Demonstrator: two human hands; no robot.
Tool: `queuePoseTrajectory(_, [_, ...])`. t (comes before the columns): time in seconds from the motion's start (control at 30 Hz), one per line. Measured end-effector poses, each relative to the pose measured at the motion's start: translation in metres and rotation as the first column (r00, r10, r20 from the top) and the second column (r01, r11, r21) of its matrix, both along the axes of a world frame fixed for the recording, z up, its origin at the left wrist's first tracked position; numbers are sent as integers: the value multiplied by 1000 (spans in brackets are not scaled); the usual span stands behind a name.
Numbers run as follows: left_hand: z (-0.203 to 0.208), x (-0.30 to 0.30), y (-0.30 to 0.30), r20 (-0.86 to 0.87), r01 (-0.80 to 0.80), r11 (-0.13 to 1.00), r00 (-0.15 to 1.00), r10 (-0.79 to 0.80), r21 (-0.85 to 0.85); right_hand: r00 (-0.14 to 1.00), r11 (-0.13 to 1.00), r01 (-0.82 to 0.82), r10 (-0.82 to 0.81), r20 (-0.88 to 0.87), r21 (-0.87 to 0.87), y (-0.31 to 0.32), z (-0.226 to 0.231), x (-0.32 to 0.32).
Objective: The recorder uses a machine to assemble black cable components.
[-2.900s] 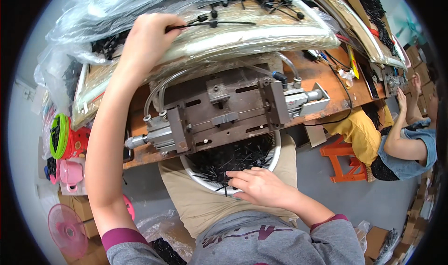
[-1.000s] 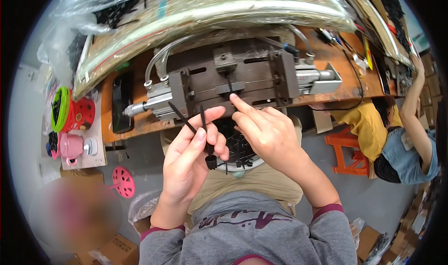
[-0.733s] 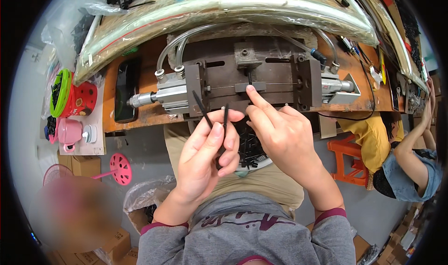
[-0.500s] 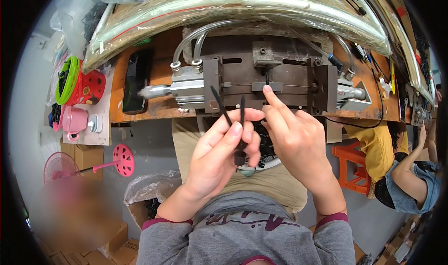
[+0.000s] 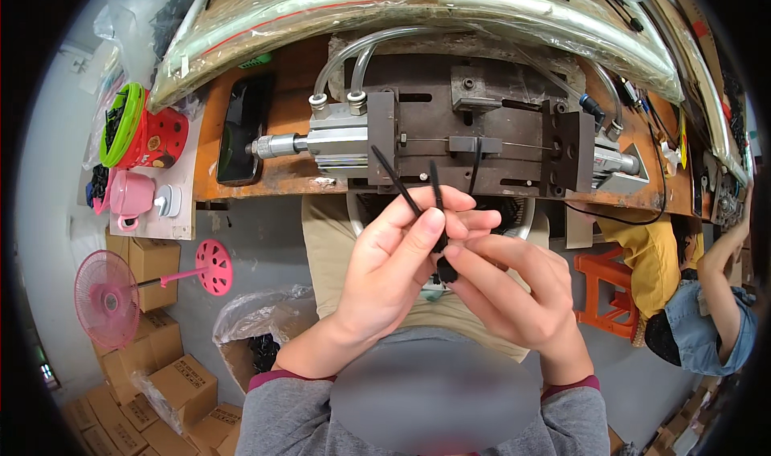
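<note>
My left hand (image 5: 393, 247) is closed around thin black strips (image 5: 397, 181), likely cable ties. Two of them fan out above its fingers, and a chunky black end (image 5: 446, 271) sticks out below. The fingertips of my right hand (image 5: 514, 283) are pinched at that end, beside the left fingers. Behind my hands, a metal fixture (image 5: 426, 118) with a cylinder at each side stands at the bench edge. Another black strip (image 5: 475, 167) crosses in front of the fixture's small grey block (image 5: 462, 144); whether it is in the block or in my fingers I cannot tell.
A phone (image 5: 242, 126) lies left of the fixture, with clear air hoses (image 5: 341, 58) curving above. Plastic-wrapped material (image 5: 418, 10) spans the back. A red bucket (image 5: 165, 143) and pink cup (image 5: 131, 192) stand left, a lined bin (image 5: 261, 319) below. Another person (image 5: 707, 319) sits right by an orange stool (image 5: 606, 283).
My right hand has left the small block on the fixture and come down to the lower end of the strips in my left hand. The left hand keeps its hold.
</note>
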State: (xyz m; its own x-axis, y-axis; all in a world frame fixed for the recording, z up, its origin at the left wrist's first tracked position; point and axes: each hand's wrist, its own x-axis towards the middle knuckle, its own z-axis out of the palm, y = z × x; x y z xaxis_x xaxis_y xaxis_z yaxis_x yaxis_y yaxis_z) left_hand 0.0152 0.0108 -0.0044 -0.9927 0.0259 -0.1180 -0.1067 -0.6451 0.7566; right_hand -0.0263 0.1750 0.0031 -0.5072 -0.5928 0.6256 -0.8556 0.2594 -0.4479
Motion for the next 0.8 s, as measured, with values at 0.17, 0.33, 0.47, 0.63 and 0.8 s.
queuePoseTrajectory(0.17, [-2,-2,-6,59,20,1000,998,-21,17,985,996,-48,59,160,-72,4,-5,3])
queuePoseTrajectory(0.33, [-2,-6,-11,75,31,997,997,-25,-70,935,978,-87,146,324,-189,9,-5,8])
queuePoseTrajectory(0.47, [-1,-5,-11,98,53,997,994,-47,-59,926,968,-119,188,326,-219,14,-10,10])
queuePoseTrajectory(0.63, [2,0,-10,96,14,988,995,1,-156,890,954,-153,247,383,-259,18,-12,14])
queuePoseTrajectory(0.8, [3,-2,-9,42,-108,983,992,115,-151,851,931,-195,317,419,-308,17,-11,22])
